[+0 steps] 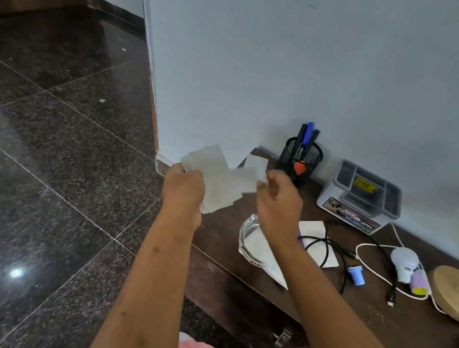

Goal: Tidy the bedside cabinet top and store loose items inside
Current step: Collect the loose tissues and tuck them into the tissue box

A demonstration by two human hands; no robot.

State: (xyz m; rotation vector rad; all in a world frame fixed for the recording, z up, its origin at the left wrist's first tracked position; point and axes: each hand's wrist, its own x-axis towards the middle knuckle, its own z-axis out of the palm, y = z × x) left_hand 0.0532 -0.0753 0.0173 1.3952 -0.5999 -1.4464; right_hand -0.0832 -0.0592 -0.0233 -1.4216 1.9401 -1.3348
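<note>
A sheaf of papers [215, 177] is held up above the left end of the cabinet top [323, 296], pinched at its left edge by the left hand [185, 186]. A smaller slip [253, 167] is pinched by the right hand [278, 203]. The sheaf's long axis is tilted up-left to down-right. "OPEL" is read on the grey organiser [361, 196] at the back edge.

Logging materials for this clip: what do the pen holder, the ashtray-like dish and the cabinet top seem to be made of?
Pen holder: black metal mesh, by its see-through grid. Dish: clear glass, probably, thick-rimmed, with bright glints. Cabinet top: dark brown wood or wood-look laminate, matte; the frame cannot tell which.
</note>
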